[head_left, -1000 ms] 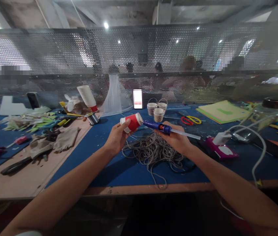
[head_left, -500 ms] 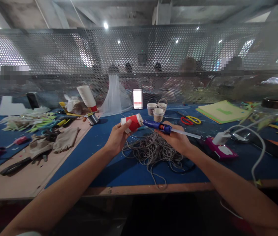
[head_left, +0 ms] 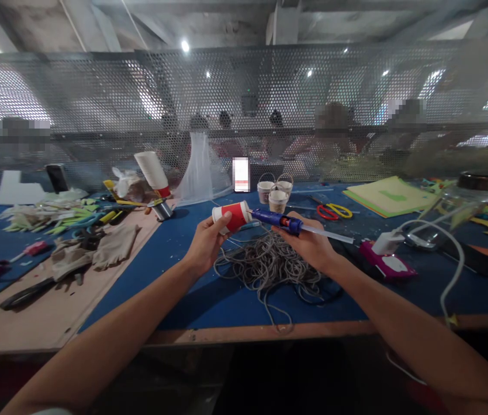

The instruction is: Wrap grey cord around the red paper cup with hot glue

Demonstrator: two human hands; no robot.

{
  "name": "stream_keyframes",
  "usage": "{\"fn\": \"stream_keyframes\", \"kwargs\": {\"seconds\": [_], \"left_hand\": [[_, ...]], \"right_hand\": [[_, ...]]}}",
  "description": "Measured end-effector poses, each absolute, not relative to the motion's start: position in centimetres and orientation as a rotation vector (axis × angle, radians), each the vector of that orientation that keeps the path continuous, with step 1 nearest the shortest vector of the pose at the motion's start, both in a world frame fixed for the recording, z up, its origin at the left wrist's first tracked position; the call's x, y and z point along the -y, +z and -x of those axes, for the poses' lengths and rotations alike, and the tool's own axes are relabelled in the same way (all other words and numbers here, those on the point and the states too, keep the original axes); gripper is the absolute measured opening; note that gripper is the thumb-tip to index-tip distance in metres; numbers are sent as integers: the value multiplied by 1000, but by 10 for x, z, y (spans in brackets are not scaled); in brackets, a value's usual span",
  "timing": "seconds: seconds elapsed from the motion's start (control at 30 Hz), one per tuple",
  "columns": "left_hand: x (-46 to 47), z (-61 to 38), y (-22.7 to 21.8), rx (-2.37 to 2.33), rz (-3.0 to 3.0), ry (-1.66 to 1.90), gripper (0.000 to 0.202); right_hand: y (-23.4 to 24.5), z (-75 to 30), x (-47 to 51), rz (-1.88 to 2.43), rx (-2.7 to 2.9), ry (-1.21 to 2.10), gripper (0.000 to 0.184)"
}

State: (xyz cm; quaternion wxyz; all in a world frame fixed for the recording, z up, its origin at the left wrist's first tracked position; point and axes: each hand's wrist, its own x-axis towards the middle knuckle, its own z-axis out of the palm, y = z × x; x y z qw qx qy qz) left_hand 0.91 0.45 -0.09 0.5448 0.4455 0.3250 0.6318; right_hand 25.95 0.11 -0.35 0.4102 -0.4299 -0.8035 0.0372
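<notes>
My left hand (head_left: 207, 242) is closed around a red and white paper cup (head_left: 237, 217), which lies on its side in the air with its base turned right. In my right hand (head_left: 308, 242) is a blue glue gun (head_left: 276, 219), its nozzle at the cup's base edge. A clear glue stick (head_left: 330, 233) sticks out of the gun's back end. Below both hands a tangled heap of grey cord (head_left: 269, 265) rests on the blue table top (head_left: 174, 300). Whether glue is coming out is too small to tell.
Small cord-handled cups (head_left: 277, 200) stand behind the hands, near red and yellow scissors (head_left: 334, 211). At left are a stack of paper cups (head_left: 148, 170), a wire spool (head_left: 161, 209) and gloves (head_left: 116, 248). A purple power strip (head_left: 386, 260) and white cable (head_left: 455, 253) lie right.
Almost nothing differs. The glue gun's nozzle stays at the cup's base edge, and both hands keep their hold with only a very slight shift.
</notes>
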Motion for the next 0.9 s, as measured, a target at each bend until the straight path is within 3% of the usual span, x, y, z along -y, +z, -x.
{"fn": "stream_keyframes", "kwargs": {"seconds": [0.9], "left_hand": [[-4, -10, 0, -799, -1104, 1539, 40]], "right_hand": [[-1, -259, 0, 1127, 2030, 126, 28]]}}
